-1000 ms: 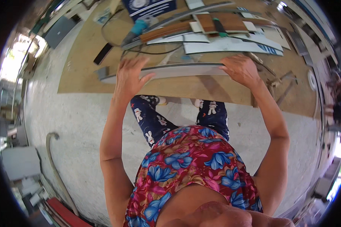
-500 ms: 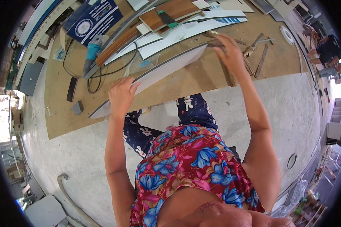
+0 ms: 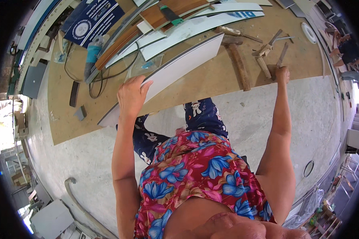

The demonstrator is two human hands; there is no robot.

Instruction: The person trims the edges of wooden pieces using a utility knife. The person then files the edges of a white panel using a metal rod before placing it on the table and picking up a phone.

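Note:
My left hand [image 3: 131, 95] grips the upper edge of a long white panel [image 3: 179, 63] with a dark edge, thumb on its near face. The panel stands tilted on its long side along the front of the brown work board. My right hand [image 3: 282, 74] is closed round the near end of a narrow, flat, file-like bar [image 3: 283, 55]. Between the panel and that hand lies a hammer [image 3: 239, 67] with a wooden handle. A wooden-handled chisel-like tool [image 3: 229, 31] and a worn wooden tool [image 3: 265, 49] lie beyond it.
A teal power tool [image 3: 92, 55] with a black cable lies at the left. Wood-look and white offcuts [image 3: 163, 40] are piled at the back, a black-and-green tool [image 3: 170, 15] on top. A white ring roll [image 3: 308, 33] is far right. People [image 3: 347, 51] are beyond it.
My right hand has left the panel's far right end, moved right and toward me, and closed on the flat bar. My left hand stays on the panel, whose right end now sits higher.

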